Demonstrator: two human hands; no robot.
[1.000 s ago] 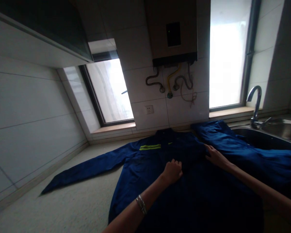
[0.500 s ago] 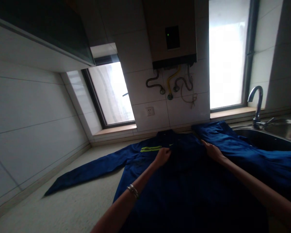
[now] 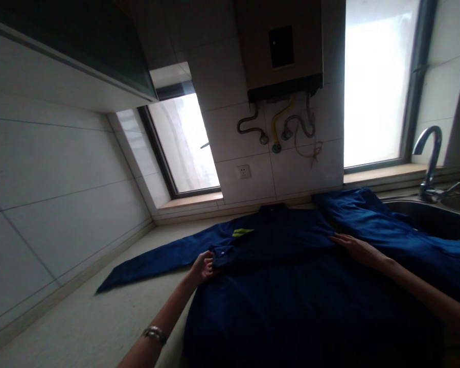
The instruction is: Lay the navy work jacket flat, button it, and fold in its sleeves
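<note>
A dark blue work jacket point(image 3: 283, 296) lies spread on the counter, its collar toward the wall and one sleeve point(image 3: 149, 263) stretched out to the left. Yellow-green stripes point(image 3: 242, 232) show near that shoulder. My left hand point(image 3: 204, 266), with a bracelet on the wrist, is closed on an end of the jacket's cloth at its left side. A small pale spot, perhaps a button, shows beside the fingers. The cloth runs across the chest like a folded sleeve. My right hand point(image 3: 348, 244) rests with fingers stretched out on the jacket's right shoulder edge.
More blue cloth point(image 3: 383, 220) lies to the right, along the sink point(image 3: 406, 207) with its tall faucet point(image 3: 431, 158). Pale counter point(image 3: 115, 322) shows at left. A water heater point(image 3: 287, 51) with pipes hangs on the tiled wall, above a socket point(image 3: 244, 171). A cabinet point(image 3: 69, 56) overhangs at upper left.
My left hand has moved left and nearer me, drawing the cloth across the chest and partly covering the stripes. My right hand stays at the right shoulder edge. The view has shifted slightly left.
</note>
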